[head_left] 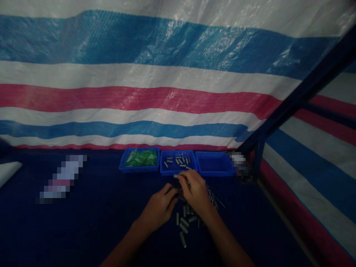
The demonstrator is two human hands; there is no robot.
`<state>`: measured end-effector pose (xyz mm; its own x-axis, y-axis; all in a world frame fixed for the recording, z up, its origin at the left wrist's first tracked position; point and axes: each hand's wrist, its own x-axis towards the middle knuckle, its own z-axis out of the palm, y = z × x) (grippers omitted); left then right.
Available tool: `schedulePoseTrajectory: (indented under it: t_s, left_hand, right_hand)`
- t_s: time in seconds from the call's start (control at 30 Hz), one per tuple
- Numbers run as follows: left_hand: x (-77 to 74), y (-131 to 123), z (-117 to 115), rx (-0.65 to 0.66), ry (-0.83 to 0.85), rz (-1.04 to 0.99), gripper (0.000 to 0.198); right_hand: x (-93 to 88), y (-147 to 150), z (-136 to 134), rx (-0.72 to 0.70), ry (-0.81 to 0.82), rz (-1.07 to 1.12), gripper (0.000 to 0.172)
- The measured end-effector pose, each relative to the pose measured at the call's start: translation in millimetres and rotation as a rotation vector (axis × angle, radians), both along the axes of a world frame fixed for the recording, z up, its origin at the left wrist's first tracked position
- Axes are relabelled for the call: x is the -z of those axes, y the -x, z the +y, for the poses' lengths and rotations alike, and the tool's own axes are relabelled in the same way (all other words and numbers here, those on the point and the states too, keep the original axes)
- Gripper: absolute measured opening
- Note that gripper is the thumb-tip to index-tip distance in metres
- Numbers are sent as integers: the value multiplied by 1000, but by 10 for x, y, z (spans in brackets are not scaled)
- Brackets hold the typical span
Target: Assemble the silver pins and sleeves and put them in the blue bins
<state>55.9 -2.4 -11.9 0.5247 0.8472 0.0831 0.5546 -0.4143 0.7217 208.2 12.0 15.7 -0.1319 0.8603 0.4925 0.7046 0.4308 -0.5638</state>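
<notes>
My right hand (197, 190) is closed, thumb and fingers pinching a small metal cylinder (176, 176) just in front of the middle blue bin. Close beside it on the left, my left hand (160, 203) is also closed, its fingertips together; what they hold, if anything, is too dark to make out. Beneath and nearer than my hands, several loose metal cylinders (184, 225) lie scattered on the dark blue table (111, 222). Thin metal rods (213, 198) form a pile beside my right hand, partly hidden by it.
Three blue bins stand in a row at the back. The left bin (140, 170) holds green and clear pieces, the middle bin (176, 172) several metal cylinders; the right bin (215, 172) shows a bare bottom. Striped sheeting (139, 98) hangs behind; a dark frame bar (286, 113) slants at right.
</notes>
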Motion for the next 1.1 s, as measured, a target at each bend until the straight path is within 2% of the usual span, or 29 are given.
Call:
schedulePoseTrajectory:
  t_s: [0.13,0.2,0.33,0.43,0.57,0.67,0.8,0.9,0.97,1.03,1.1]
  left_hand:
    - [48,-72,-39,59,-81,136,24]
    - [50,-71,-31,53,-88,153,18]
    - [43,-43,-11,88,-86,163,8]
    - [27,-20,1,73,6,33,7]
    - [-12,19,45,-73,244,-330,9]
    - [-12,55,84,-155,358,-491,12]
    - [32,78,83,-178,409,-512,16]
    - [31,72,38,-217,327,-419,17]
    - [-13,72,2,-153,243,-303,15]
    - [-88,87,-29,18,162,-163,9]
    - [-176,118,-51,201,98,-31,17]
  right_hand:
    - [-69,-39,57,109,95,-22,32]
    - [-19,-101,3,133,162,-32,35]
    - [109,-203,-124,138,192,-28,29]
    - [119,-174,-161,54,201,-22,24]
    - [99,-65,-187,-114,216,-59,19]
    - [136,-24,-220,-168,219,-92,17]
    - [141,-25,-234,-174,213,-108,13]
    - [20,17,-156,-94,215,-86,12]
    - [-87,77,-63,40,205,-34,17]
    - [-157,130,22,153,198,18,20]
    - [-157,146,60,200,205,50,32]
